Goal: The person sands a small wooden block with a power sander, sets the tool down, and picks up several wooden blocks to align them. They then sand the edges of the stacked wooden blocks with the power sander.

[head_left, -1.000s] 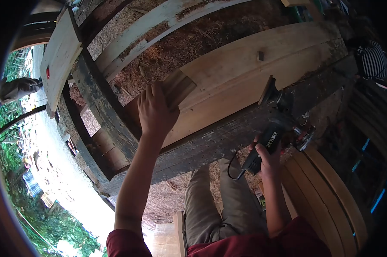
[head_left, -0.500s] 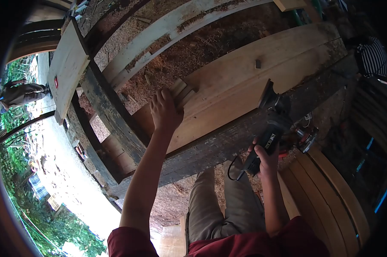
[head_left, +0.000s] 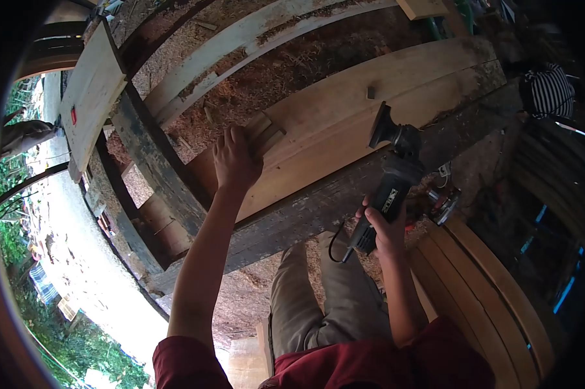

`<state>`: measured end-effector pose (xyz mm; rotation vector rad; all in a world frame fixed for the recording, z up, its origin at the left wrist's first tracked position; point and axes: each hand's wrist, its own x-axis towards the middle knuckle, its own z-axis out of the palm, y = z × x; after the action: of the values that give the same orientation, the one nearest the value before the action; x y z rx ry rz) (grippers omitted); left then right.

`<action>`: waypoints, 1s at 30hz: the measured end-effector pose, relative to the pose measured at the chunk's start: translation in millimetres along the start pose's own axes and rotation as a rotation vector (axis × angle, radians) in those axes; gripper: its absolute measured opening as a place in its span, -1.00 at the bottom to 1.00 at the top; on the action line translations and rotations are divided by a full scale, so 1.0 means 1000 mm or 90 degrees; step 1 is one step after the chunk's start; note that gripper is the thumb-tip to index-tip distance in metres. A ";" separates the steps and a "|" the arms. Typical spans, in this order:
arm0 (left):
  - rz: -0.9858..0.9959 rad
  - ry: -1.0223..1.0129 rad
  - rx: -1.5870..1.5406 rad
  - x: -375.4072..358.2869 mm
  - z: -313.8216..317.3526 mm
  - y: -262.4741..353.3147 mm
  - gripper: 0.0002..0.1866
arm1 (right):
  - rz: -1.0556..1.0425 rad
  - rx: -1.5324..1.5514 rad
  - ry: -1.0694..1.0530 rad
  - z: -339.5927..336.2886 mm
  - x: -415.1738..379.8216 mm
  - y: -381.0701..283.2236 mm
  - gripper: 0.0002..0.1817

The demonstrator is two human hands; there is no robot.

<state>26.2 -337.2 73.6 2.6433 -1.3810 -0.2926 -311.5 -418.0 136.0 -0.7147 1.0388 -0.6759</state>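
Observation:
My left hand [head_left: 236,159] is closed over the near end of some short wood pieces [head_left: 266,136] lying on a broad, pale plank [head_left: 318,146]. Part of those pieces is hidden under the fingers. In my right hand [head_left: 384,228] is a black angle grinder [head_left: 396,178], gripped round its body, its cord end pointing down toward my legs. The grinder's flat disc [head_left: 380,124] is seen nearly edge-on and overlaps the plank in this view. A small dark block [head_left: 370,93] sits on the plank beyond the disc.
A dark, weathered beam [head_left: 292,217] runs along the plank's near side. Another power tool [head_left: 443,204] rests at right beside stacked boards [head_left: 493,285]. A slanted board [head_left: 93,97] bears a red item. A person in striped clothing [head_left: 551,91] is at far right; another person [head_left: 27,137] stands at left.
The whole view has shifted, so most things sit farther left. The grinder has risen slightly, its disc now higher over the plank. My left hand keeps its hold on the wood pieces.

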 end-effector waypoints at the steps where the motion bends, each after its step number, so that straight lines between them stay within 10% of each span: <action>1: -0.010 -0.028 0.008 0.000 0.004 0.001 -0.22 | -0.001 -0.003 -0.007 -0.001 0.001 0.000 -0.43; 30: -0.022 0.071 -0.200 -0.009 0.006 -0.016 -0.18 | 0.070 -0.085 -0.008 -0.011 -0.005 0.028 -0.36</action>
<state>32.6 -321.2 65.3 2.3881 -1.1514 -0.3293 -318.7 -400.3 112.9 -0.7708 1.1113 -0.5103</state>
